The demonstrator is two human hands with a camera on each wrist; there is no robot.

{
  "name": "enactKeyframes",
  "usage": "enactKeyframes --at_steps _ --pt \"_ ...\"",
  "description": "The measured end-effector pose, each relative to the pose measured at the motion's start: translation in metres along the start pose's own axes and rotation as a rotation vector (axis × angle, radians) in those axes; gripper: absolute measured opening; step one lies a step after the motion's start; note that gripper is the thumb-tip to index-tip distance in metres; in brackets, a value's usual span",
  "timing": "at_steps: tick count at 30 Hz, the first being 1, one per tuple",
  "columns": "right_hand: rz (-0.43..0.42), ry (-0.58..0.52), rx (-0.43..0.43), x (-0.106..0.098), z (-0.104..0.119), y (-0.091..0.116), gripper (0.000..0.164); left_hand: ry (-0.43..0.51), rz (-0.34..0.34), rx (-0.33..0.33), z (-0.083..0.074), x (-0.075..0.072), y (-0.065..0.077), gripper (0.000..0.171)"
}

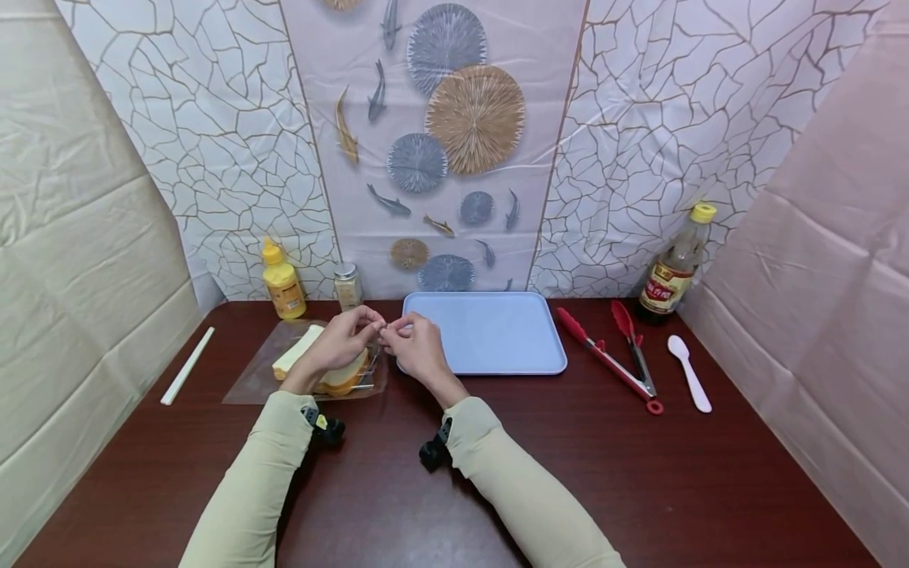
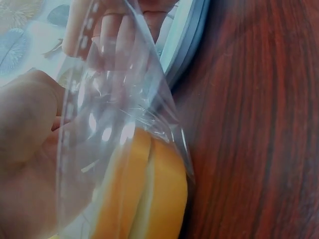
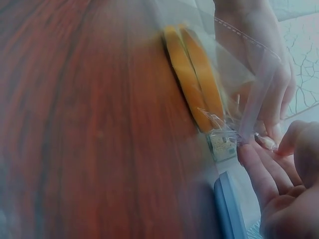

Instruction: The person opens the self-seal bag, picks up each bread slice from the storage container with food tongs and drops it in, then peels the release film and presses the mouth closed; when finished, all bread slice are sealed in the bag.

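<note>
A clear plastic bag (image 1: 250, 377) lies at the left of the table with slices of bread (image 1: 297, 353) in it. My left hand (image 1: 339, 345) reaches over the bread and pinches the bag's right end between thumb and fingers. Close against it, my right hand (image 1: 420, 349) pinches the same end, the fingertips of both hands almost meeting. In the right wrist view the film is bunched at the fingertips, and the orange-brown crusts (image 3: 192, 74) show through it. The left wrist view shows the crusts (image 2: 167, 189) beside the left palm, behind shiny film.
A pale blue tray (image 1: 490, 335) stands right of the hands. Behind the bag are a yellow squeeze bottle (image 1: 286, 288) and a shaker jar (image 1: 348, 288). White chopsticks (image 1: 188, 366) lie far left; red-handled tongs (image 1: 618, 367), a white spoon (image 1: 689, 372) and a sauce bottle (image 1: 671, 272) are at right.
</note>
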State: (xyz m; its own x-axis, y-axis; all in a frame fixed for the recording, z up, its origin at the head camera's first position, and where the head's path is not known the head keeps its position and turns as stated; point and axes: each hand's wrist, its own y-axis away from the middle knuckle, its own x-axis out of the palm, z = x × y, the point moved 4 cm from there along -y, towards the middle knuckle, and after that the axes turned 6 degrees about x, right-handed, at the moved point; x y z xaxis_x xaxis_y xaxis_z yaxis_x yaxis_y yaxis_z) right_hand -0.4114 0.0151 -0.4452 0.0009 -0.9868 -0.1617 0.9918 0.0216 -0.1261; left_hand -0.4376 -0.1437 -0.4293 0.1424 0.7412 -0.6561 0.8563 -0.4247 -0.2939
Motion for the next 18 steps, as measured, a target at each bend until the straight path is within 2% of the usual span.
enactKeyframes --at_steps 8,14,18 --pt "0.068 -0.034 0.038 0.000 -0.003 0.001 0.015 -0.009 -0.004 -0.001 0.004 0.001 0.003 0.020" --pt "0.138 0.003 0.015 -0.002 -0.005 0.001 0.012 -0.024 -0.007 0.025 0.007 0.001 0.002 0.016" --pt "0.188 -0.010 -0.001 0.000 -0.004 0.003 0.009 -0.090 -0.066 0.016 0.013 -0.005 0.004 0.016"
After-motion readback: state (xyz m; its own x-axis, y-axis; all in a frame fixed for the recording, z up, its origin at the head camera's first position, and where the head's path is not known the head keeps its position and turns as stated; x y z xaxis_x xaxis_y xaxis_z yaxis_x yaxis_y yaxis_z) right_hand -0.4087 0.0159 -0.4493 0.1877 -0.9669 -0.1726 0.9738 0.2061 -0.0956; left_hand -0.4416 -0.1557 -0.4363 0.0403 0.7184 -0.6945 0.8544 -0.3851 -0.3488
